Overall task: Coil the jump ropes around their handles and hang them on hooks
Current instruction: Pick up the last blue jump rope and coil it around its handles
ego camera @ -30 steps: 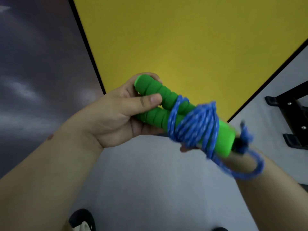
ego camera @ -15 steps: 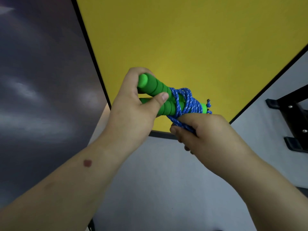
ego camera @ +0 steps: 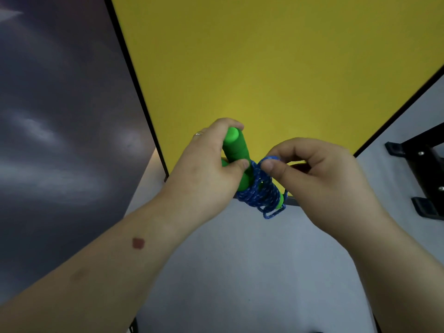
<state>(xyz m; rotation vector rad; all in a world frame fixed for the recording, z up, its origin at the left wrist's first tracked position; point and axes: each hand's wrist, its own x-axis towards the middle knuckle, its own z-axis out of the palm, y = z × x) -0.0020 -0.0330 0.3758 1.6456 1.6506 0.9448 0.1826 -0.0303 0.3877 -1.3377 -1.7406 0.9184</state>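
Gym room, yellow floor mat [ego camera: 264,68], black equipment rack [ego camera: 422,174], grey floor [ego camera: 252,272]

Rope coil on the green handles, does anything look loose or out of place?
Mostly tidy: the rope is wound closely round both handles, which the left hand grips. One small loop hangs free below the coil, and the right hand pinches another at the top, so the end isn't secured yet.

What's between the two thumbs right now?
In the head view, blue rope wound on the green handles; the right hand pinches a loop, the left hand grips the handles.
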